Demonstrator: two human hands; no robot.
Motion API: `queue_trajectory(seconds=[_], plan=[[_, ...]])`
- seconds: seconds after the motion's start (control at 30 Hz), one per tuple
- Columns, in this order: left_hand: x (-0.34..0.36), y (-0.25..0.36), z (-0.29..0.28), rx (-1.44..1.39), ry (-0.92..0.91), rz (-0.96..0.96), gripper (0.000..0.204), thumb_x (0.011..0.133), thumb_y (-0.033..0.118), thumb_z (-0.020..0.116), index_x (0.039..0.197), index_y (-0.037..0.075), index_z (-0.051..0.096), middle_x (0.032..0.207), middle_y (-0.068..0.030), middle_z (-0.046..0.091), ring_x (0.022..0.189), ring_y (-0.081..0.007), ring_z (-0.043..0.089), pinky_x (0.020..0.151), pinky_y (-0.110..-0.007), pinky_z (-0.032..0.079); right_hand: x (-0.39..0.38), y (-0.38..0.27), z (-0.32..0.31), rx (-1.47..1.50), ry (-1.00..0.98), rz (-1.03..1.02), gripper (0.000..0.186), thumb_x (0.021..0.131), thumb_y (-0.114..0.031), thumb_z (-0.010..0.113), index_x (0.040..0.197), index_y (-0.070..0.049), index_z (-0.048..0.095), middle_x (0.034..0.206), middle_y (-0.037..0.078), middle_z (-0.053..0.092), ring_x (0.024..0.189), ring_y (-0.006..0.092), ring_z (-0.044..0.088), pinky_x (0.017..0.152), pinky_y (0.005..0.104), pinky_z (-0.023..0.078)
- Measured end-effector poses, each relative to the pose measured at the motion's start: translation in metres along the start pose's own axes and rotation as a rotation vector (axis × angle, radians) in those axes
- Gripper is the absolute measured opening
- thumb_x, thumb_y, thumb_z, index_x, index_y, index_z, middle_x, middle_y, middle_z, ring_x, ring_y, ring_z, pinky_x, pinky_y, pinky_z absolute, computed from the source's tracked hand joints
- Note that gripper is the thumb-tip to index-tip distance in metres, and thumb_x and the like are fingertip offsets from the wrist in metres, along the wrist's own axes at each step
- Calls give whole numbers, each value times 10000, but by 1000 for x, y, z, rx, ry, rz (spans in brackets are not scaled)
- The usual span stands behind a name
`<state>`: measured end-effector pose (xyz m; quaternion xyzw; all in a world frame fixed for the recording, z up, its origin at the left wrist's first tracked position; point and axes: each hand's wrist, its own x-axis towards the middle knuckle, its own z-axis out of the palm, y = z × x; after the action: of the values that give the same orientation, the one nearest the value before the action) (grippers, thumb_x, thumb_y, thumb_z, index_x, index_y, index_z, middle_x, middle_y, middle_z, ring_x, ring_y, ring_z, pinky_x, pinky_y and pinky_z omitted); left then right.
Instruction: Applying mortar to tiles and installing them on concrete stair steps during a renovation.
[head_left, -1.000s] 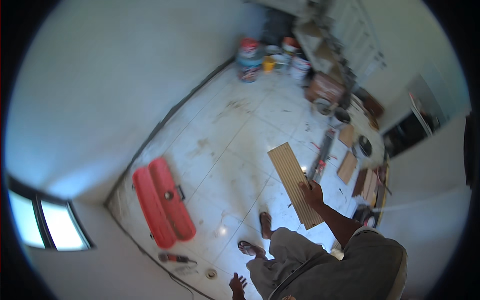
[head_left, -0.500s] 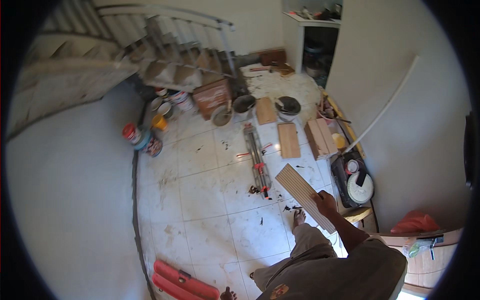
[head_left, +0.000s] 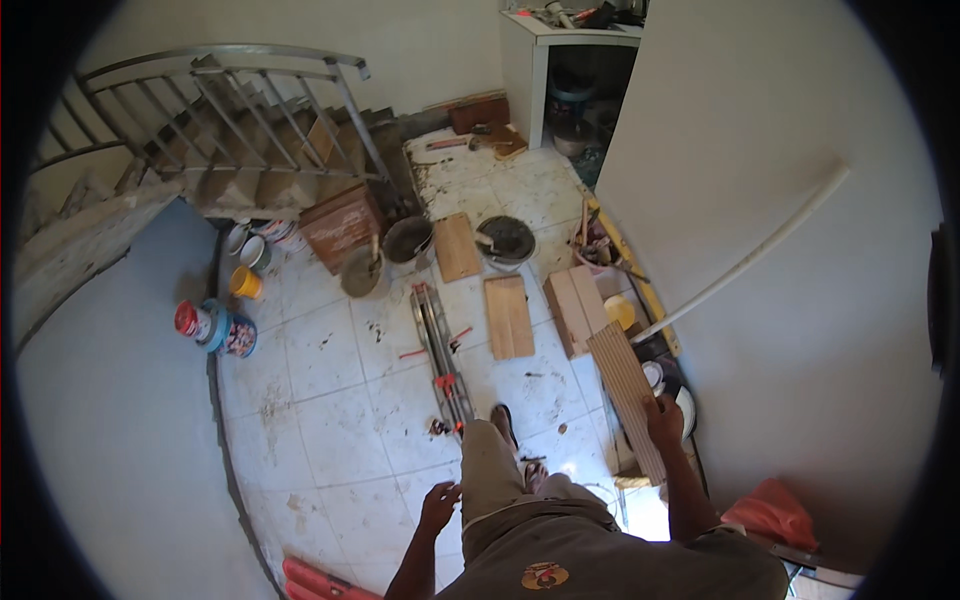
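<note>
Clock = whole view, 12 at top. R hand [head_left: 664,422] at approx 4 o'clk, grip clamped on a long edge of the ribbed panel [head_left: 628,395], thumb twd its face, other fingers mostly hidden behind. Panel also at approx 4: flat, narrow, rectangular, much longer than wide, tan-brown; fine straight ridges & grooves run lengthwise, paler stripes alternating w/ darker ones. Top end looks squared off, long sides straight. It's held up off the tiled floor [head_left: 330,400], tilted, top end twd 11, lower end twd 5, ribbed face twd camera. Top end overlaps the pinkish-brown stack [head_left: 577,305] at 3 in view; can't tell if touching. Round white thing [head_left: 687,410] shows just past R hand, partly hidden.

L hand [head_left: 438,508] btwn 6 & 7, right by trouser leg [head_left: 490,470], grip loosely spread, empty. Tile cutter [head_left: 437,348], grey rails w/ red parts, lies on floor at 7; wood-look plank [head_left: 510,318] lies near centre, smoother-looking than panel
</note>
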<state>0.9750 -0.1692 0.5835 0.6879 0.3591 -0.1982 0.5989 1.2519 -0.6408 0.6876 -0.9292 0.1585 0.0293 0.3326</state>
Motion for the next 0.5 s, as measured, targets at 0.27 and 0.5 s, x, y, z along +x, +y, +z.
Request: queue_trajectory(seconds=[0.27, 0.5], plan=[[180, 23, -85, 212, -97, -581, 601, 938, 639, 753, 996, 40, 742, 824, -62, 732, 658, -215, 673, 613, -400, 571, 129, -57, 38, -76, 102, 68, 393, 951, -370, 742, 886, 17, 715, 823, 233, 731, 756, 401, 720, 714, 507, 540], [405, 252, -219, 322, 195, -88, 448, 956, 497, 776, 961, 51, 734, 798, -81, 726, 700, -208, 700, 611, -379, 544, 263, -190, 16, -184, 127, 147, 381, 967, -367, 720, 948, 13, 734, 859, 253, 744, 811, 459, 728, 758, 544, 546]])
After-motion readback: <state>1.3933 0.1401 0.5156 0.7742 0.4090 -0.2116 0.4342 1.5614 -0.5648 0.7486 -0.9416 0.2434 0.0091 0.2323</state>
